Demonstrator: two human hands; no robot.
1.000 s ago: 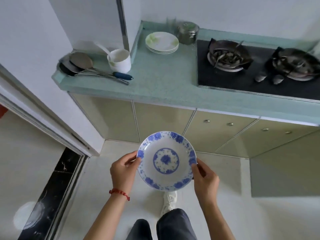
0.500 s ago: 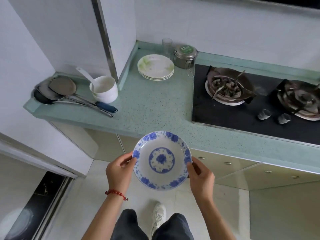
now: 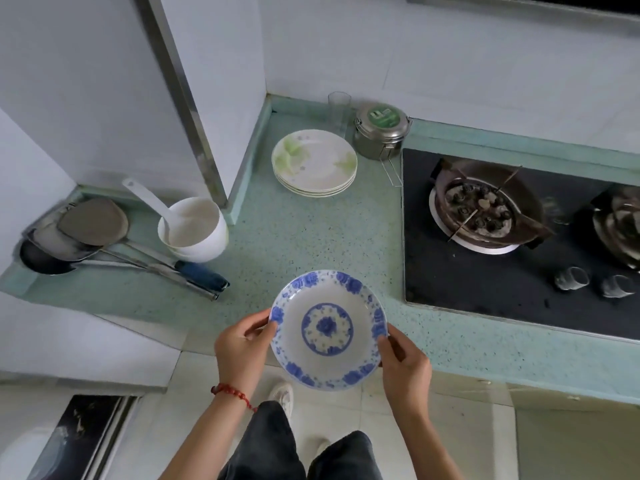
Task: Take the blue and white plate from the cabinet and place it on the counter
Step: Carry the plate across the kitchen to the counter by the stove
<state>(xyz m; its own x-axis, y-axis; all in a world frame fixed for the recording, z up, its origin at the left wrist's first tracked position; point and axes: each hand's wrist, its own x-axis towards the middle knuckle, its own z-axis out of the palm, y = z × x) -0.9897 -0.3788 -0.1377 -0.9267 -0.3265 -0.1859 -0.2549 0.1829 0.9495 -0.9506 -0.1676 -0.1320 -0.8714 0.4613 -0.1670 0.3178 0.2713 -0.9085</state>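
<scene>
The blue and white plate (image 3: 327, 329), white with a blue flower rim and a blue ring in the middle, is held face up in the air. Its far half is over the front edge of the speckled green counter (image 3: 304, 237); its near half is over the floor. My left hand (image 3: 242, 344) grips its left rim and my right hand (image 3: 405, 365) grips its right rim. The cabinet is not in view.
A stack of green-flowered plates (image 3: 314, 162), a glass (image 3: 339, 109) and a steel lidded pot (image 3: 381, 131) stand at the back. A white bowl with a ladle (image 3: 194, 230) and metal spatulas (image 3: 104, 237) lie left. The black gas hob (image 3: 485, 271) fills the right.
Both hands have carried the plate up and forward, from in front of the cabinet doors to over the counter's front edge. My view has come closer to the counter.
</scene>
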